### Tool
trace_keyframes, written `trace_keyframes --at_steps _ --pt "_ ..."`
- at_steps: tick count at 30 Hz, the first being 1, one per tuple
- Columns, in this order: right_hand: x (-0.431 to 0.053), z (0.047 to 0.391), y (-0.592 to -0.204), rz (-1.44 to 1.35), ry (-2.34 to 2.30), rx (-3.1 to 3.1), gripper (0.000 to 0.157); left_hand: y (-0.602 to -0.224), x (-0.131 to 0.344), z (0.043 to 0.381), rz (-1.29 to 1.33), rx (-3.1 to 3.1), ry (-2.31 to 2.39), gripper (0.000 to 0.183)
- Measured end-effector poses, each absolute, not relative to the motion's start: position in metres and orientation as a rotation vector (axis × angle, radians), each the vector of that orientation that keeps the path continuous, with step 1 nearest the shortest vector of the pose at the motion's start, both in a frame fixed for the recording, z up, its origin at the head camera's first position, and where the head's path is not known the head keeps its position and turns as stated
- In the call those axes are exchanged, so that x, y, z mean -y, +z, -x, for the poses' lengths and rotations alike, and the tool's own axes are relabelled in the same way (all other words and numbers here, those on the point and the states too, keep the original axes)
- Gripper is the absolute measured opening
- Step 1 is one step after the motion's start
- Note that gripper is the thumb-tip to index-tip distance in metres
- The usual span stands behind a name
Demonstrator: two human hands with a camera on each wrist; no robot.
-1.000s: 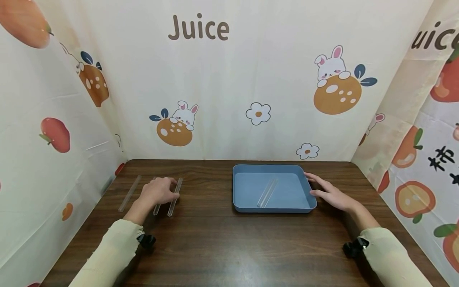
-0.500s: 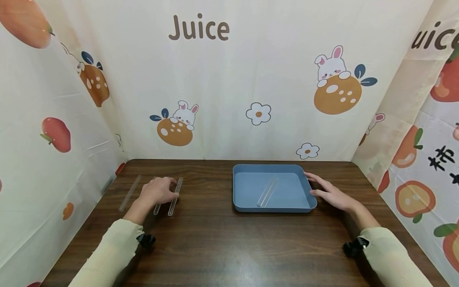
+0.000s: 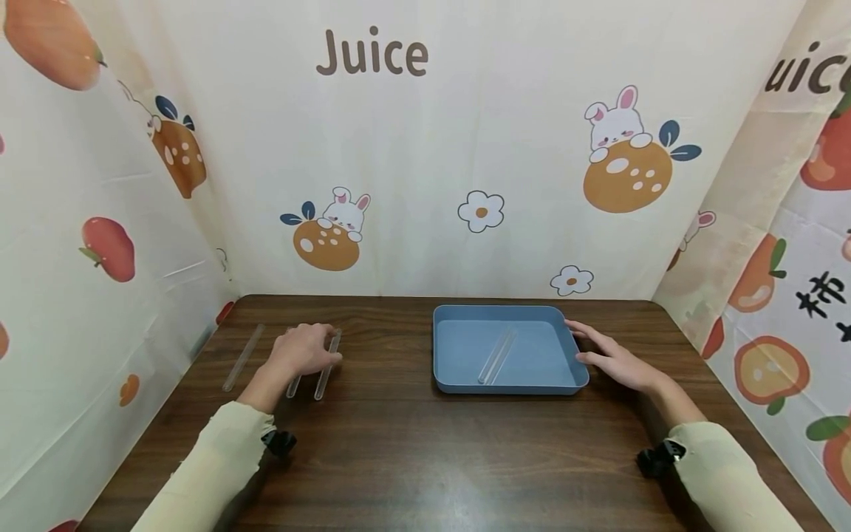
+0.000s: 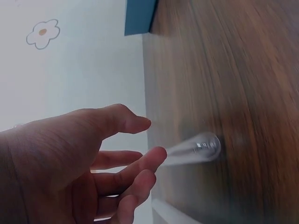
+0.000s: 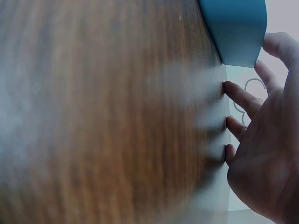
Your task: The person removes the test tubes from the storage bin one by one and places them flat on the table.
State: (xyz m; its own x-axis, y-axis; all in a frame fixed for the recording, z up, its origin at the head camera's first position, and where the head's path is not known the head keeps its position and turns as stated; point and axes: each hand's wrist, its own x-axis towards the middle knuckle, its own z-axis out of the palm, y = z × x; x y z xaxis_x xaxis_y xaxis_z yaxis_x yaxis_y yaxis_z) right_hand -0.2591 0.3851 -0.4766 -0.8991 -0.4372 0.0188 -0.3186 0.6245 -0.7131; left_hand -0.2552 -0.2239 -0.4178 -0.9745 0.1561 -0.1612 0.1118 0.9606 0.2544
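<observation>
A clear, slender, round-ended tube (image 3: 323, 382) lies on the dark brown wood-grain table (image 3: 412, 451), at a slant, the rightmost of three such tubes on the table's left side. The person's left hand (image 3: 301, 350) is over it, thumb and fingertips apart with a gap between them, the fingers loosely bent; whether a fingertip touches the tube, I cannot tell. A second clear tube (image 3: 293, 387) lies just beside it, partly hidden under the same hand. A third clear tube (image 3: 243, 358) lies farther left, beyond the hand.

Well to the right stands a shallow, blue, rectangular tray (image 3: 459, 347) with rounded corners. Inside it, right of its middle, lie what look like two clear tubes (image 3: 497, 356), slanting side by side. The person's right hand (image 3: 613, 360) is at the tray's right end, its fingers spread, thumb and forefinger against the wall.

Both arms wear pale yellow sleeves (image 3: 206, 459), with a black device (image 3: 279, 443) at each wrist. Behind the table hangs a cream cloth (image 3: 412, 148) printed with fruit, rabbits, flowers and "Juice".
</observation>
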Motion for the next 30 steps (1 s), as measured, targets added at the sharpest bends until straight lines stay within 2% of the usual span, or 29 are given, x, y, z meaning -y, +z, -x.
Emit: trace_keyframes --at_steps 30 --pt "-0.386 0.259 -0.477 0.628 -1.132 -2.688 0.073 -0.399 0.141 0.276 -0.408 -2.967 0.317 0.054"
